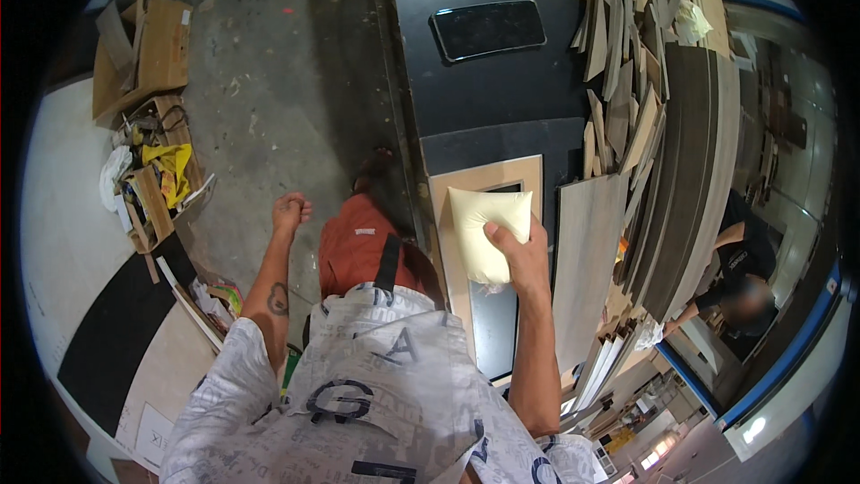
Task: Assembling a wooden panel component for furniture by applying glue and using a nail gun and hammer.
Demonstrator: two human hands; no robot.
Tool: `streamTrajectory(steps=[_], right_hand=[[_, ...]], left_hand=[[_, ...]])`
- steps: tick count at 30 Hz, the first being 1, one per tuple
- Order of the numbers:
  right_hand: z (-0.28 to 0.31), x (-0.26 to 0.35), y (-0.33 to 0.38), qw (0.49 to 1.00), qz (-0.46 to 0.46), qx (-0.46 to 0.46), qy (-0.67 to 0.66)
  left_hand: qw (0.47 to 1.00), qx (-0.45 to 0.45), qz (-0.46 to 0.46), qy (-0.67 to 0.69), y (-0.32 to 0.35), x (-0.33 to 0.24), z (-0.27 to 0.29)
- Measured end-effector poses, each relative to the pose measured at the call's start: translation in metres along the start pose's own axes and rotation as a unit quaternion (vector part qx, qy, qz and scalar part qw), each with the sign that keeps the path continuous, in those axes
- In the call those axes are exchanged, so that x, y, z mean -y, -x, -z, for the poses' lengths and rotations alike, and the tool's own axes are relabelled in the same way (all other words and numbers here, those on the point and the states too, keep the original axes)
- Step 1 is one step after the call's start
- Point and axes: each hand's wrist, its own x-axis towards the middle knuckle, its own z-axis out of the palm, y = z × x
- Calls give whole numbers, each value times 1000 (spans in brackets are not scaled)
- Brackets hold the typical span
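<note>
In my right hand point(523, 255) is a plump, pale yellow plastic bag point(479, 224), its thumb pressed on the top face and the fingers hidden beneath. The bag is above a panel with a light wood frame point(441, 255) and a dark, shiny inset point(495, 332). What fills the bag does not show. My left hand point(292, 208) hangs over the floor at my side, its fingers curled in with nothing seen in them. Farther up the bench, a black phone point(488, 30) lies on a black sheet point(488, 94).
Thin grey-brown boards point(685, 179) and broken wood strips point(618, 63) are heaped right of the bench. Left on the floor stand a cardboard box point(166, 45) and a crate of scraps with a yellow bag point(170, 170). Another person point(743, 251) works at the far right.
</note>
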Motion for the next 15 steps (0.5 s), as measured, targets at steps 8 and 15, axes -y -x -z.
streamTrajectory(steps=[8, 15], right_hand=[[3, 1, -2, 1000, 3, -8, -14], [12, 1, -5, 999, 0, -34, -9]], left_hand=[[1000, -3, -17, 3, -7, 2, -3], [1000, 4, -15, 7, -5, 1, -3]])
